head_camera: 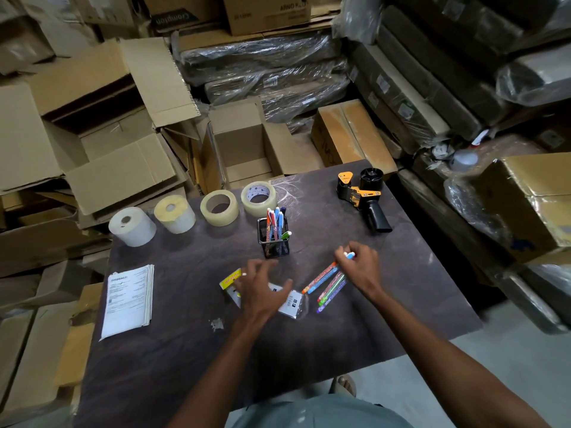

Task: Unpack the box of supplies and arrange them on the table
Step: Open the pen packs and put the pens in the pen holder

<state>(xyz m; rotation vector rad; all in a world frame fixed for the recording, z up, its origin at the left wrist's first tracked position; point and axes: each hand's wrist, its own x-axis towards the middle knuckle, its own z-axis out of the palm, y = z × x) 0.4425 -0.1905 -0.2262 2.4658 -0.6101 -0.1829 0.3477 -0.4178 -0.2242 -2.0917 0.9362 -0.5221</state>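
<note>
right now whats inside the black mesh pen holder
Several pens stand upright in the black mesh pen holder, mostly blue and red, caps sticking above the rim. Their lower ends and the holder's bottom are hidden by the mesh.

Along the far edge of the dark table [173, 359] stand four rolls [132, 226] in a row; right of them lies the tape dispenser [363, 196]. The mesh pen holder [273, 237] stands nearer, with the paper stack [128, 301] near left.
</note>
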